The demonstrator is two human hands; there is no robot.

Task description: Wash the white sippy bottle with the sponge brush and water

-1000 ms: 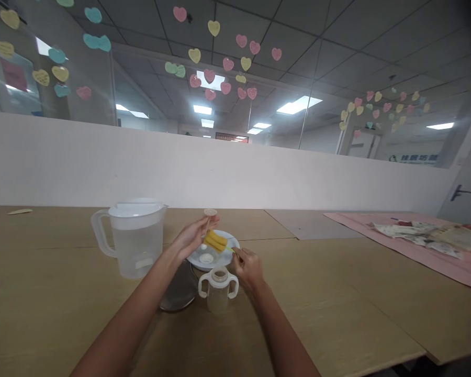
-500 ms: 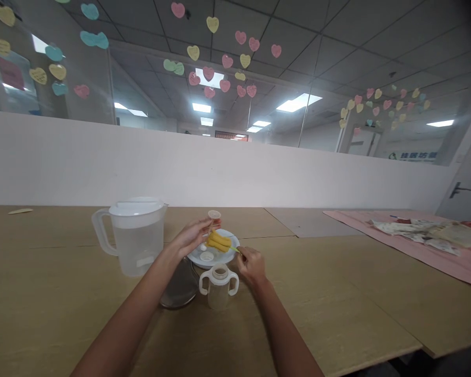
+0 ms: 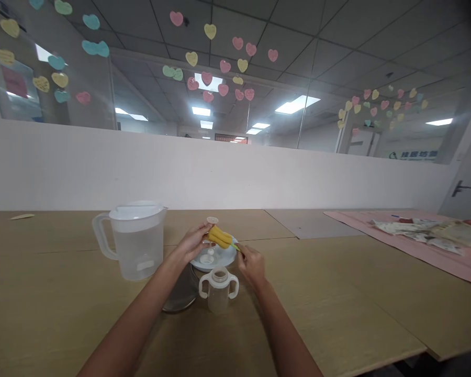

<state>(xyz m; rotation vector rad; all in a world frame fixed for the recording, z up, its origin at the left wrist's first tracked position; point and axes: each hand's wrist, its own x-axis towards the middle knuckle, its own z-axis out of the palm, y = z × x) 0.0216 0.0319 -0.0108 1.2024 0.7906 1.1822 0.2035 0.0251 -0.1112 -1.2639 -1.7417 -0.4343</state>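
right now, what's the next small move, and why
I'd probably rub the sponge lightly against the clear piece: the right hand holds the sponge's green handle, the left hand holds the piece near the plate, and the sponge is at the left fingers.

Yellow sponge head (image 3: pixel 220 237) on a lime-green handle (image 3: pixel 235 246) between my hands, pale bluish-white plate (image 3: pixel 223 258) just beyond them, white-handled clear cup (image 3: pixel 219 293) nearer me, tan tabletop (image 3: pixel 317 293) under my hands, plain pink cloth (image 3: pixel 400 246) off to their right
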